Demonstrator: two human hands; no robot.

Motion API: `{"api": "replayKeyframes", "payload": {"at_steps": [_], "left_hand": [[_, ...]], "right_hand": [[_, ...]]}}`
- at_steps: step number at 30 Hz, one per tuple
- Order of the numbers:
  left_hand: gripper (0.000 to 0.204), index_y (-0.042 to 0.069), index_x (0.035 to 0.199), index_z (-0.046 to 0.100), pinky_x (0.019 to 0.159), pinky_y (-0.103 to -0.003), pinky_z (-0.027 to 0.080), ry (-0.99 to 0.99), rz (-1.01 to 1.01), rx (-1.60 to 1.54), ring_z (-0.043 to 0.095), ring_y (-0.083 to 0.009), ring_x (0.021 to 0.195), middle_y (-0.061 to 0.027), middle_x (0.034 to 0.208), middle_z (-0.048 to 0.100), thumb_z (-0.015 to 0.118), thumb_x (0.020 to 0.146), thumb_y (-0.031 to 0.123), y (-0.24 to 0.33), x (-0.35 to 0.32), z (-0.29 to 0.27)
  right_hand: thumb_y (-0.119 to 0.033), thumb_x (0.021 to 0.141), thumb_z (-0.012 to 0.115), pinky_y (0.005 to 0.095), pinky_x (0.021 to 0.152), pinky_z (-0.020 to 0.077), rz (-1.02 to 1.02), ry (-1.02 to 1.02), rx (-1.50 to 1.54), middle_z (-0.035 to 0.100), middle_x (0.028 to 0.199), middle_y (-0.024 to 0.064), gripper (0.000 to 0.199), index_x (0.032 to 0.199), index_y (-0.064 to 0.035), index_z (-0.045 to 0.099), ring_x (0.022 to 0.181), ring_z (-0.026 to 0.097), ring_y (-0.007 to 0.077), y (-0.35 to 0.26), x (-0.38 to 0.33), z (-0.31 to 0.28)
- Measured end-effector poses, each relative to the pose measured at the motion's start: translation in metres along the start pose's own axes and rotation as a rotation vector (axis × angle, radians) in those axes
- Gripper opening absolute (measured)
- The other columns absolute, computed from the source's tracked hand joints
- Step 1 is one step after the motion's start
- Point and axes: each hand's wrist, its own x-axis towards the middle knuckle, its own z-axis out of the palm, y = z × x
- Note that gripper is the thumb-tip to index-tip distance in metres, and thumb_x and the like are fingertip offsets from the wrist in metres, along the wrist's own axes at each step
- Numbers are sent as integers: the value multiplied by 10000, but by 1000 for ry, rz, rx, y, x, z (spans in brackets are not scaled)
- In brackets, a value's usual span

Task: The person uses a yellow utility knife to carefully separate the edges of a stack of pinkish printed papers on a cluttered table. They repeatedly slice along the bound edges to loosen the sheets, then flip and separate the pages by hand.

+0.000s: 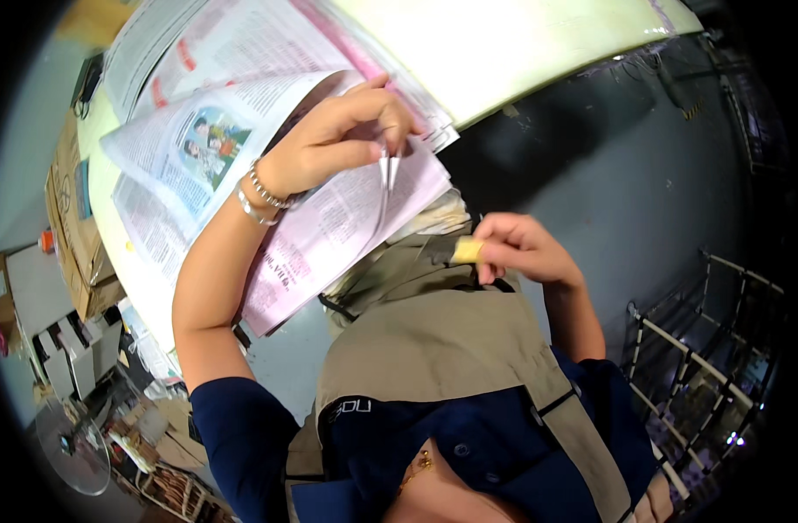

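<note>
My left hand [338,135] reaches over a stack of printed sheets on the table. Its thumb and fingers are closed on the curled edge of a sheet, which bends up below the fingertips. Under that arm lies a pink printed sheet [329,248], its corner overhanging the table edge near my lap. A white printed sheet [211,152] with a coloured picture is lifted and curved to the left of my wrist. In front of my apron, my right hand [521,248] grips a small yellow tool [467,251] with a dark flat end; its exact kind is unclear.
The pale table [504,44] stretches across the top. Cardboard boxes [72,218] stand at the left, with a clear round disc [72,444] below them. A metal rack [695,357] is at the right, above the grey floor [582,166].
</note>
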Motion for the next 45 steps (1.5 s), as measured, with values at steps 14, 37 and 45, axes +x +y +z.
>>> {"api": "replayKeyframes", "payload": {"at_steps": [14, 37, 45], "left_hand": [[130, 55, 675, 483, 1034, -551, 300, -20, 113, 602, 548, -365, 1072, -130, 1044, 646, 527, 560, 96, 22, 21, 27], [175, 70, 667, 537, 1048, -507, 334, 61, 308, 814, 621, -247, 1009, -67, 1035, 688, 533, 495, 36, 19, 13, 23], [179, 73, 682, 534, 897, -431, 438, 109, 373, 812, 639, -242, 911, -69, 989, 700, 513, 506, 50, 17, 7, 25]], "right_hand": [[-37, 973, 393, 290, 871, 457, -585, 586, 35, 582, 1081, 140, 97, 1041, -20, 325, 1067, 589, 169, 19, 42, 44], [-72, 971, 442, 277, 770, 498, -653, 690, 53, 640, 1021, 123, 151, 1079, -6, 360, 890, 613, 129, 0, 44, 46], [-158, 987, 450, 284, 795, 493, -627, 655, 9, 619, 1053, 159, 197, 1082, -6, 368, 913, 612, 162, -8, 38, 44]]}}
